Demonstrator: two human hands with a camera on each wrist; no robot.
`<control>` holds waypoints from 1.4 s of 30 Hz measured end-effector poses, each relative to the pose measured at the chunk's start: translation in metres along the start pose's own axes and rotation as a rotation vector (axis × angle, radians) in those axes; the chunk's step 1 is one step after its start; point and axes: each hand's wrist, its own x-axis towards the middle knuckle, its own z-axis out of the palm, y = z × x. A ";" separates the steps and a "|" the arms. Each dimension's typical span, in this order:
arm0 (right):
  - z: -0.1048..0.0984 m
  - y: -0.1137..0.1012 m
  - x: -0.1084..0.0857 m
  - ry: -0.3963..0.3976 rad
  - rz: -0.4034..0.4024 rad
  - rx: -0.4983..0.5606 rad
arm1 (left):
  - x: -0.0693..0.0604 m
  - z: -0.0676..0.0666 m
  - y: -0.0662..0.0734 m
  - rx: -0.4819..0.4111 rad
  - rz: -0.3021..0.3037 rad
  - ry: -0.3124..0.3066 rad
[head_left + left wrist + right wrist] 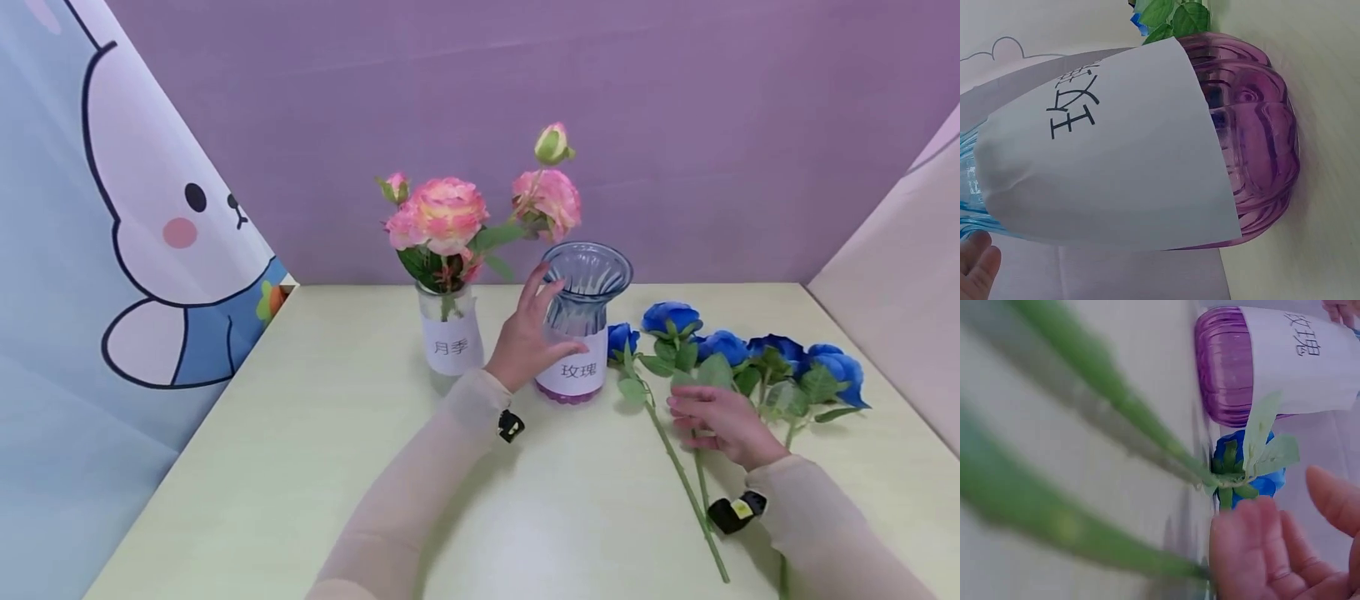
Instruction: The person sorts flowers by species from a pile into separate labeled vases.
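Holds the left hand [528,343] spread beside the flared blue-and-purple glass vase [588,318] — and the right hand [724,422], thumb apart, just above green-stemmed blue fabric roses [723,345].

Pale yellow-green tabletop [247,500]; far side, ctr: clear glass vase [453,332] labelled 月季, upright; just R of it, blue-&-purple glass vase [576,317] labelled 玫瑰, also upright; R side: several blue roses [722,347] lying w/ blooms [671,315] far, green stems [679,469] pointing near

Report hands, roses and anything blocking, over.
Left hand at the vase, contact unclear. Right hand at rose stems, no grip seen. Blue roses lying on table. Nothing seen between roses and vase.
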 end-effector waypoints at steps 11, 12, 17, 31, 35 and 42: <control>0.018 -0.006 -0.001 -0.055 0.011 -0.246 | 0.000 0.005 -0.004 0.036 0.009 0.069; 0.019 -0.006 -0.001 -0.056 0.016 -0.266 | 0.001 0.006 -0.004 0.037 0.013 0.074; 0.024 -0.008 0.001 -0.059 0.034 -0.333 | 0.004 0.009 -0.004 0.067 0.041 0.113; 0.020 -0.002 0.004 -0.152 0.052 -0.288 | -0.001 0.013 -0.001 0.037 -0.002 0.142; 0.015 0.001 0.002 -0.208 0.021 -0.125 | -0.001 0.013 0.000 0.025 -0.037 0.130; 0.006 -0.002 -0.001 -0.142 -0.097 0.259 | -0.001 0.012 0.003 0.003 -0.078 0.104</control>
